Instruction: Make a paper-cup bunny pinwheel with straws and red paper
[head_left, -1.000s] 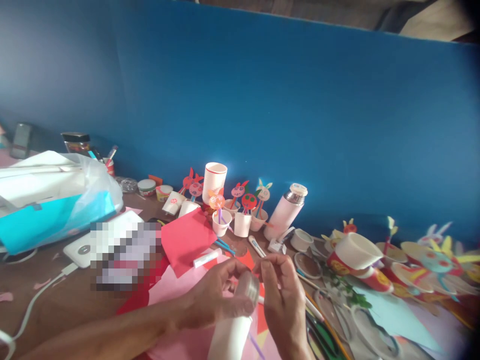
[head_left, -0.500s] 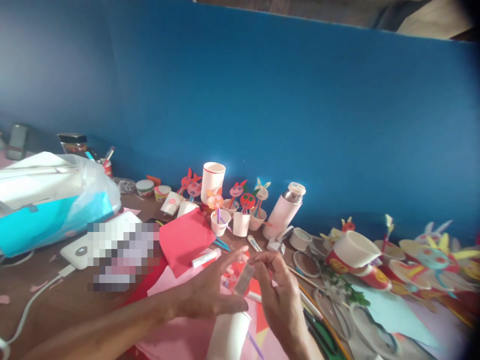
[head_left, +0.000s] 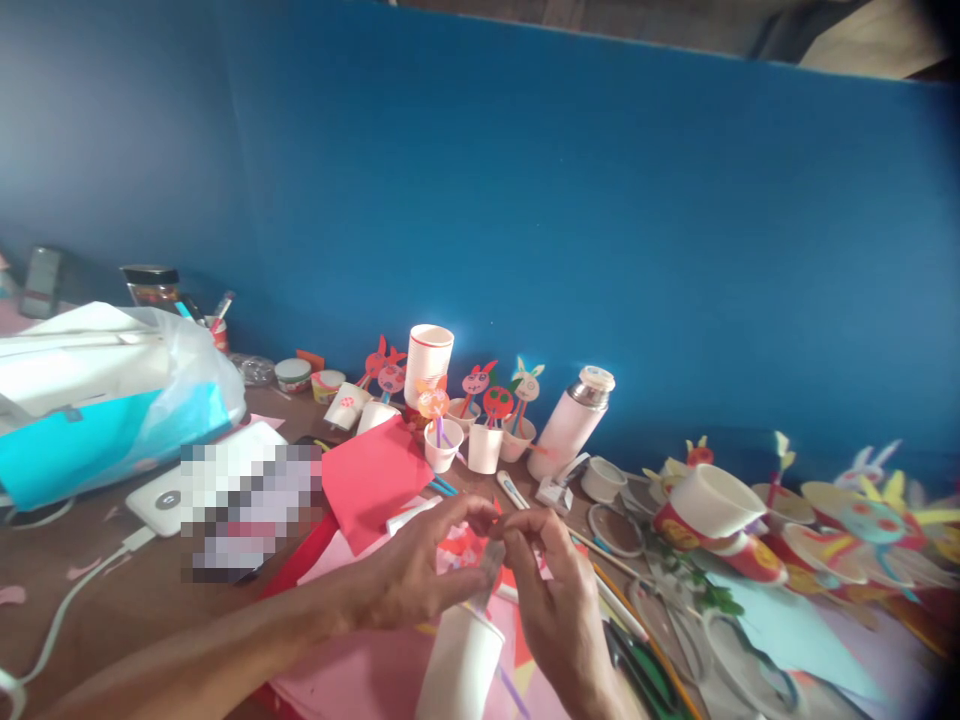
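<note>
Several paper figures (head_left: 496, 402) are already stood in cups (head_left: 485, 449) by the blue wall (head_left: 525, 200), while a clear strip (head_left: 487, 572) is pinched by the curled fingers of the left hand (head_left: 409, 570) and right hand (head_left: 559, 610) above a white paper cup (head_left: 459, 665), with no figure on it yet.

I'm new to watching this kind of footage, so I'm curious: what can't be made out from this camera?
In the head view:
- Thin strip: the left hand and right hand partly hide it, and its material is unclear.
- Blurred patch: pixelation hides what lies there.
- White cup: the bottom edge cuts off its lower end.
</note>
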